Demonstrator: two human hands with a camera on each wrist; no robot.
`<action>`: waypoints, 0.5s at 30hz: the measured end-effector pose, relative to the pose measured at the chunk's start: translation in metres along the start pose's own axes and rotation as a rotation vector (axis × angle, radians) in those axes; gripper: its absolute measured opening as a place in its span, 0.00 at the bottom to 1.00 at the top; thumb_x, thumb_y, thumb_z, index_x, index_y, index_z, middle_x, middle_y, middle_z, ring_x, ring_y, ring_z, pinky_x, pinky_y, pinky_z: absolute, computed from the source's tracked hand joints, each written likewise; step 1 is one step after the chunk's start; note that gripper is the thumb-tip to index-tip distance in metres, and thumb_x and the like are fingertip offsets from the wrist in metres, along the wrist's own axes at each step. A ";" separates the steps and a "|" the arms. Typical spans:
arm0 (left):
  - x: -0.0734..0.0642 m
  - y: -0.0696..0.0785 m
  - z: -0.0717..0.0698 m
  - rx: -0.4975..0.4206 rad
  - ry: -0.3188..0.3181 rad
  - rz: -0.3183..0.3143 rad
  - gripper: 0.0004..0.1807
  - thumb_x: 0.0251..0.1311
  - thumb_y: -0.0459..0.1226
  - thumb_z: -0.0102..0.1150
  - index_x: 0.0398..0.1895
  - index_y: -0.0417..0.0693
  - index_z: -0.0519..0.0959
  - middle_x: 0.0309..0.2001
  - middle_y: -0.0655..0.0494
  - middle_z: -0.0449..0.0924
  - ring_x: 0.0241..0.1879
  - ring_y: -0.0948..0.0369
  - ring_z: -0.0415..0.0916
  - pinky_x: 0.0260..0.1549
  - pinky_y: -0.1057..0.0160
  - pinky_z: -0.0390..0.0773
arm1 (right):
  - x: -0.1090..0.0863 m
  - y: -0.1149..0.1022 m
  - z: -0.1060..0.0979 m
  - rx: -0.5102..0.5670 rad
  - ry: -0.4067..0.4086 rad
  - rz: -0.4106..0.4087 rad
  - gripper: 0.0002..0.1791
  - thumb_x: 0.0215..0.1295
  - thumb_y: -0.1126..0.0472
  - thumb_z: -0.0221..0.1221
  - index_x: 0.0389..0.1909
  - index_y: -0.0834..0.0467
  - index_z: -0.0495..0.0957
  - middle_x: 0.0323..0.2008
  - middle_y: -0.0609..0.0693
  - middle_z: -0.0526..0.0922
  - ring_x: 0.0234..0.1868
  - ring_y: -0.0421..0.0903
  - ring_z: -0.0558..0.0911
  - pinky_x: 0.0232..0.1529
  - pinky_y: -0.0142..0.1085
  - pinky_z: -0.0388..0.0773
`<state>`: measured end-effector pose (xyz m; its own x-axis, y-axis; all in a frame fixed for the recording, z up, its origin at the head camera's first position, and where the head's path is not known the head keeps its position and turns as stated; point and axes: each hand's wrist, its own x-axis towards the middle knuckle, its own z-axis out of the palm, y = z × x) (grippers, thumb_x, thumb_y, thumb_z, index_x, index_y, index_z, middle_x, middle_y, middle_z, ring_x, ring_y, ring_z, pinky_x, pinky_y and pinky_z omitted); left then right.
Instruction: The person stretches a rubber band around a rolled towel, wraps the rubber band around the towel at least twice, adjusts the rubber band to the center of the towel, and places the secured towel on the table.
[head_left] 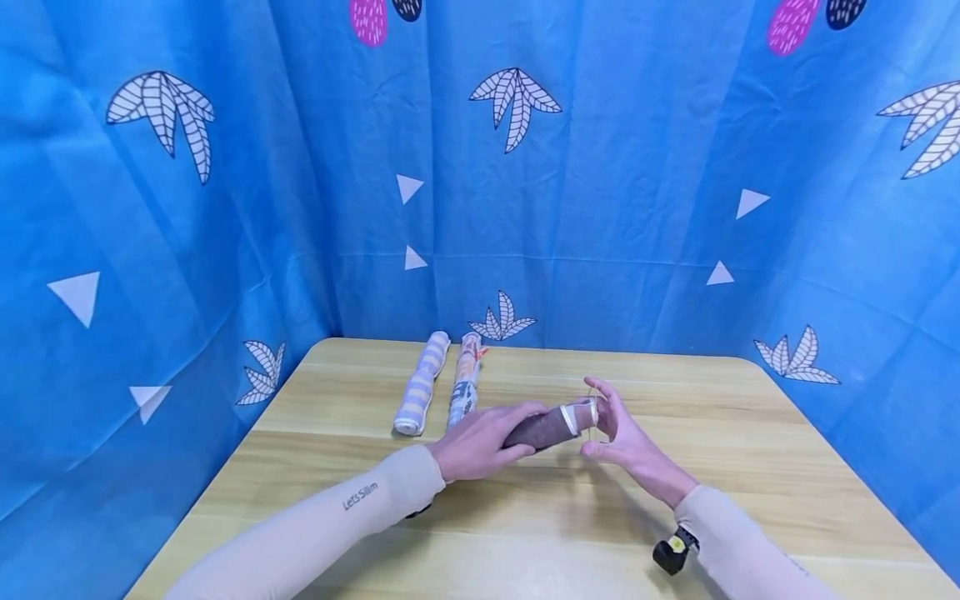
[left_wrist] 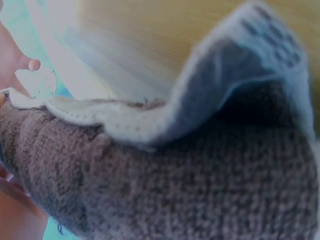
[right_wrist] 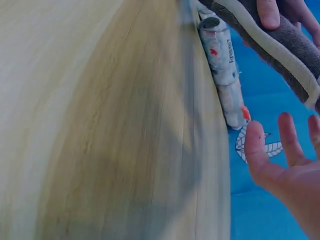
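A dark brown rolled towel [head_left: 543,430] with a white-edged border is raised above the table, tilted up to the right. My left hand [head_left: 483,442] grips its near left end, fingers over the top and thumb on the near side. At the other end my right hand [head_left: 626,437] spreads its fingers and thumb around the roll's tip. A thin rubber band [head_left: 589,434] appears stretched between those fingers. Close up in the left wrist view, a loose white edge [left_wrist: 135,125] of the towel curls away from the roll.
Two more rolled towels lie side by side at the table's back left: a blue-and-white striped one [head_left: 422,387] and a white printed one [head_left: 465,379] with an orange-red bit. Blue patterned curtains [head_left: 585,208] surround the wooden table [head_left: 525,542] on the back and sides.
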<state>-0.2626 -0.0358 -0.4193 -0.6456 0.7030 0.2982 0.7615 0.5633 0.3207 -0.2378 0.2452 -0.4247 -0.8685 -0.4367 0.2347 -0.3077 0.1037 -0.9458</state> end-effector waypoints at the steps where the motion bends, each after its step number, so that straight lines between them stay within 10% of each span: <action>1: 0.000 0.000 0.000 0.006 0.001 0.006 0.31 0.69 0.54 0.57 0.73 0.74 0.59 0.57 0.60 0.81 0.45 0.66 0.79 0.39 0.64 0.77 | 0.001 -0.001 0.001 0.008 -0.004 0.013 0.58 0.58 0.51 0.72 0.79 0.48 0.42 0.69 0.64 0.66 0.66 0.47 0.73 0.63 0.54 0.69; 15: 0.014 0.014 -0.001 0.188 0.012 0.169 0.35 0.66 0.45 0.64 0.73 0.66 0.61 0.57 0.59 0.81 0.46 0.62 0.83 0.37 0.64 0.83 | 0.013 -0.011 0.020 -0.211 -0.071 0.067 0.52 0.54 0.58 0.74 0.77 0.42 0.56 0.71 0.57 0.66 0.56 0.57 0.79 0.46 0.42 0.83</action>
<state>-0.2613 -0.0182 -0.4095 -0.5084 0.7893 0.3443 0.8550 0.5102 0.0930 -0.2376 0.2205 -0.4164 -0.8622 -0.4839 0.1496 -0.3313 0.3154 -0.8892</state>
